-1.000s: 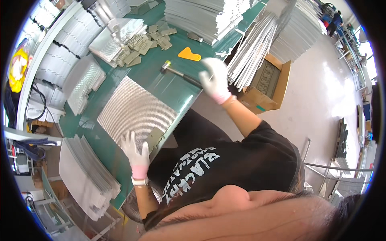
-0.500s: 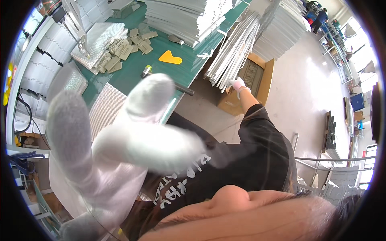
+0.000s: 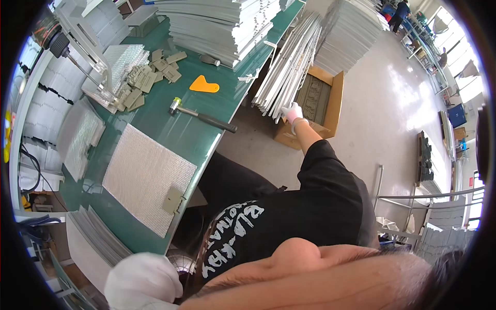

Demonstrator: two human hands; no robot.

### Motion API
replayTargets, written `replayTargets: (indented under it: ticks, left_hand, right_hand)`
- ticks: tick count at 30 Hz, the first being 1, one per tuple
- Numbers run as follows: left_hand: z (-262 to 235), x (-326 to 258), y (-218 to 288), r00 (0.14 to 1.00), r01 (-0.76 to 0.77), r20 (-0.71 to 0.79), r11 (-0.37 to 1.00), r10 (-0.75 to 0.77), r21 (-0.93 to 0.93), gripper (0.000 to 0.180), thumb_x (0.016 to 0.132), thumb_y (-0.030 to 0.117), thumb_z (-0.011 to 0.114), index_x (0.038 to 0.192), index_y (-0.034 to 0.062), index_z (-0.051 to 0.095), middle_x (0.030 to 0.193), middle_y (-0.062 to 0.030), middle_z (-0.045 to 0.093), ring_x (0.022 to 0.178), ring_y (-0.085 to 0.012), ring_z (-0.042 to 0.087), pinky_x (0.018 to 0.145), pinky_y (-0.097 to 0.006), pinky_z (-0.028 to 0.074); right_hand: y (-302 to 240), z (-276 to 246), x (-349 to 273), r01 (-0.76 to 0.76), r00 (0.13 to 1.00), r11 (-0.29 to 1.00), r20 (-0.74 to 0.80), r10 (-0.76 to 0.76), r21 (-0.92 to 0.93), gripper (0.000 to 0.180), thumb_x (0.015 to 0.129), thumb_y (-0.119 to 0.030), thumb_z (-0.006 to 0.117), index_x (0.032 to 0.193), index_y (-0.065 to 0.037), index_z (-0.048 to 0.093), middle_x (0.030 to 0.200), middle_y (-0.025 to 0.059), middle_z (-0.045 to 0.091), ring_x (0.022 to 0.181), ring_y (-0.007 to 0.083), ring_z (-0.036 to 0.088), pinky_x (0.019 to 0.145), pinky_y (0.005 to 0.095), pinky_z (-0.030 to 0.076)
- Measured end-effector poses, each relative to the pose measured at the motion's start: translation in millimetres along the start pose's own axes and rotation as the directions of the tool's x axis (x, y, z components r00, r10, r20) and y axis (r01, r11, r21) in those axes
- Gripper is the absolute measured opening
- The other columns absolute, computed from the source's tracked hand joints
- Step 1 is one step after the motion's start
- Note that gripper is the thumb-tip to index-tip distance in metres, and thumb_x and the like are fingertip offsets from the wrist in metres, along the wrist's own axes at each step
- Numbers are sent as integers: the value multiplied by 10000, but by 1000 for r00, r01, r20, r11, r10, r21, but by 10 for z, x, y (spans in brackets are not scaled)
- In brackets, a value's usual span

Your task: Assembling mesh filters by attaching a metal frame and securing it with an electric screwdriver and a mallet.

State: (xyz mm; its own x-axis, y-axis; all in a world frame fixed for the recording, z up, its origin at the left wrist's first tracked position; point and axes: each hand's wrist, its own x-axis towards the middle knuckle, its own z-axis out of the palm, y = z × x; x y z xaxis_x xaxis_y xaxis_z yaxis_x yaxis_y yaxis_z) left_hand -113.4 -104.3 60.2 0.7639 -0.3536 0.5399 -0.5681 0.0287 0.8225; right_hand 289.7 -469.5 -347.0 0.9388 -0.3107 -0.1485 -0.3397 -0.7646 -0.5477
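My right hand [image 3: 292,112], in a white glove, reaches out to a leaning stack of thin white panels [image 3: 289,62] beside the table, its fingers closed at the near end of one panel. Low at the left is my left hand [image 3: 142,279], gloved in white and close to the camera; its fingers are hidden. A textured white sheet [image 3: 150,175] lies flat on the green table [image 3: 178,132]. One beige plastic piece [image 3: 173,200] rests on that sheet near the table edge. Beyond it are a hammer [image 3: 206,118] and a yellow scraper [image 3: 204,84].
Several beige pieces [image 3: 150,75] are heaped by clear-wrapped sheets. A power driver [image 3: 54,39] hangs at the upper left. Tall white panel stacks [image 3: 212,26] stand at the table's far end. An open cardboard box [image 3: 336,103] sits on the floor. Another person [image 3: 399,14] stands far off.
My left hand has dropped from in front of the table to the lower left, uncovering the sheet, beige piece and hammer. My right hand remains at the panels. The view has shifted slightly.
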Motion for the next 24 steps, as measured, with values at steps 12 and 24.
replayTargets:
  ticks: [12,24]
  left_hand:
    - [371,-919,-215,969,-159,247,723,-16,672,477,940,466,486,847,10,592,630,-36,549,522,-179,513,556,-334,431]
    - [520,-1381,-133,884,-382,385,64,-266,922,243,948,302,561,923,60,557,666,-9,566,541,-145,521,583,-306,469]
  right_hand:
    - [-79,-34,43,-123,992,992,28,123,6,717,752,-454,737,1265,16,562,1234,281,614,1174,365,606,981,400,497]
    - [-457,-29,-69,29,1000,998,-5,-30,-56,675,745,-381,721,1220,71,563,1203,319,619,1140,380,626,974,398,505]
